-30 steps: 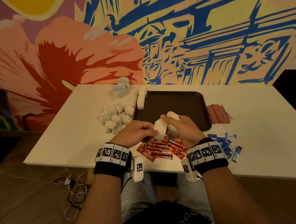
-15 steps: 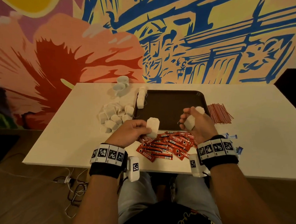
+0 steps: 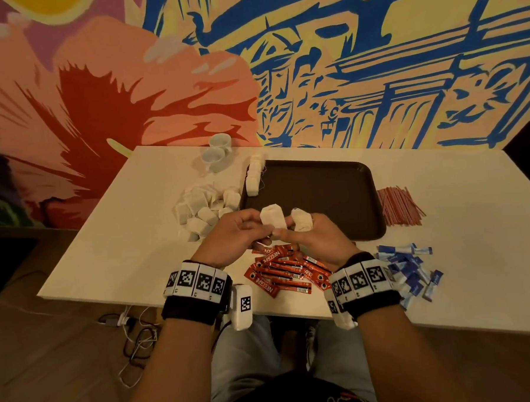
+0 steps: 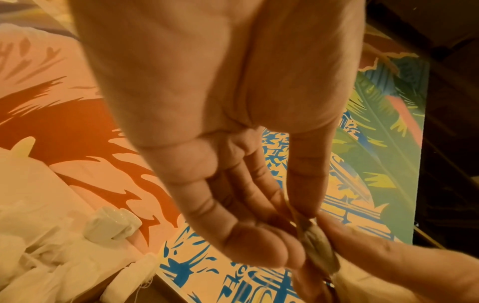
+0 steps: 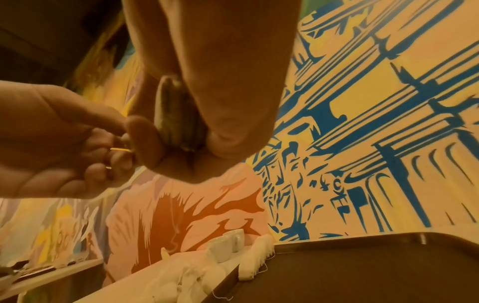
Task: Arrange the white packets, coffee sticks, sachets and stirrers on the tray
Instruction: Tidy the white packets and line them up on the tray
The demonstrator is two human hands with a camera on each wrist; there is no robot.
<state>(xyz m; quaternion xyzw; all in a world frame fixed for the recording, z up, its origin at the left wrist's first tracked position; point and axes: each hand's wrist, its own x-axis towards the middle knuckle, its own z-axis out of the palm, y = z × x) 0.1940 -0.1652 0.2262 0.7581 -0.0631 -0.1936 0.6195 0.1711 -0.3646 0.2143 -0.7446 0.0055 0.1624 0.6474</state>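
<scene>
- The tray [image 3: 319, 198] lies at twelve o'clock from both my hands, its long axis running nine to three.
- My right hand [image 3: 316, 239], nearer its middle, grips a white packet [image 3: 301, 220].
- My left hand [image 3: 232, 236] pinches another white packet [image 3: 272, 216].

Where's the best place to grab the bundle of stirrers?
Judging from the head view, pinch the stirrers across the bundle's middle, coming from above. They lie flat on the table right of the tray, roughly parallel, fanning slightly at the near end.
</scene>
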